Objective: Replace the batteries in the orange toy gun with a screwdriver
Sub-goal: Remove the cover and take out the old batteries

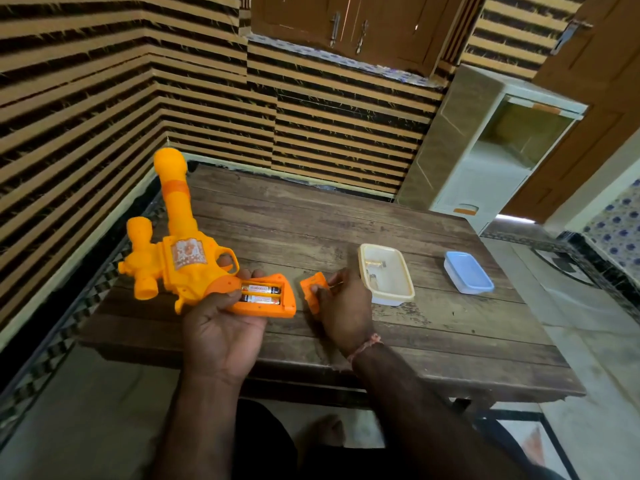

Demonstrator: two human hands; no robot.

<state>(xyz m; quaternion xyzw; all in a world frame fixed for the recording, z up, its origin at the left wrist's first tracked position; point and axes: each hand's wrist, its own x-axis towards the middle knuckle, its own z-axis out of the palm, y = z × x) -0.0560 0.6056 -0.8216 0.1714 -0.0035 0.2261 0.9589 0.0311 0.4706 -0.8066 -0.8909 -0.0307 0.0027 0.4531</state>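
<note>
Gripping the orange toy gun (180, 258) by its handle, my left hand (221, 327) is holding it over the wooden surface (311, 220) at about nine o'clock, barrel pointing away toward twelve. The handle's battery bay is lying open toward me, and two batteries (260, 294) are sitting in it side by side; their orange and black labels carry print, but I am finding it too blurred to read. A pale sticker on the gun's body is equally unreadable.

My right hand (343, 306) is curling around the loose orange battery cover (313, 289), just right of the handle, with a thin metal piece pinched at the fingertips; whether it is a screw or the screwdriver tip I cannot tell.

At two o'clock from that hand, a cream tray (393, 296) is holding a few small metallic pieces. Further right, apart from it, a box with a blue lid (469, 271) is resting shut.
</note>
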